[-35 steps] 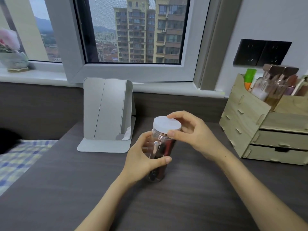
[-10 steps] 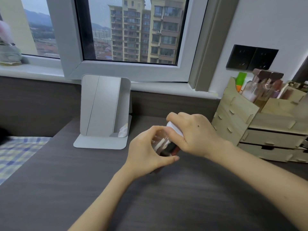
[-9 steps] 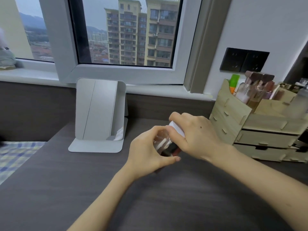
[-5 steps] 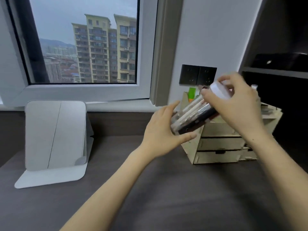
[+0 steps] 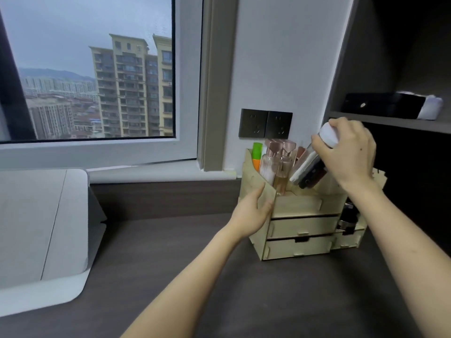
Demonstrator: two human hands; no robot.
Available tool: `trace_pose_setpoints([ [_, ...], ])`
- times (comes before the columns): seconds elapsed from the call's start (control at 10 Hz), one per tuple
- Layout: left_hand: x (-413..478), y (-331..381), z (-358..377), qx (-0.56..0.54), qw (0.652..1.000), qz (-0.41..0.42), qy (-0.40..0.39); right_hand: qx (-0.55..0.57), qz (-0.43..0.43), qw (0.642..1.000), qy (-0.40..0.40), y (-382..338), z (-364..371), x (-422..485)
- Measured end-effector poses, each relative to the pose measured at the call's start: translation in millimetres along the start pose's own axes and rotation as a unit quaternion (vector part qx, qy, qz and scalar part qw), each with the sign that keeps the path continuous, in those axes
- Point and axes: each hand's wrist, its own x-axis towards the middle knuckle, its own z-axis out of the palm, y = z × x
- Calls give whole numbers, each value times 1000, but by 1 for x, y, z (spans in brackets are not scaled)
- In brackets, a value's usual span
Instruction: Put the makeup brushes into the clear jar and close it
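A dark wood-grain surface (image 5: 170, 252) runs below a window (image 5: 87, 69) that looks onto tall apartment blocks; a grey folding mirror (image 5: 41, 228) stands well to the left of the left hand. On the white wall above the organizer sit two black sockets (image 5: 265, 123), and a dark shelf (image 5: 390, 121) behind the right hand carries a black box (image 5: 383, 104).

The left hand (image 5: 253, 208) reaches forward, fingers loosely spread, its palm against the left front corner of the wooden organizer (image 5: 302, 223). The right hand (image 5: 349, 152) is raised above the organizer, fingers curled tight around the white lid (image 5: 328, 134) of the clear jar (image 5: 310, 169), which tilts down and left from that hand, its base over the organizer's top compartments.

Inside the jar, makeup brushes (image 5: 308, 172) show as pale and dark handles. Left of the jar, the organizer's tall front compartment holds glass bottles (image 5: 275, 164) and a green-and-orange tube (image 5: 256, 156). Two drawers sit under the left hand's fingertips.
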Motion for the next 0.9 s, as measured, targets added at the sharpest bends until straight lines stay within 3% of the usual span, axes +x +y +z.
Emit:
trace_pose_setpoints([
  [0.3, 20, -8, 25, -49, 998, -8, 35, 12, 0, 993, -118, 17, 24, 8],
  [0.5, 22, -11, 25, -33, 999, -9, 41, -4, -1, 967, -256, 15, 39, 12],
  [0.8, 18, -8, 24, -40, 999, 9, 29, -37, -20, 975, -216, 17, 40, 0],
  [0.9, 17, -5, 20, -61, 998, -13, 18, -101, -57, 983, -145, 11, 36, -7],
])
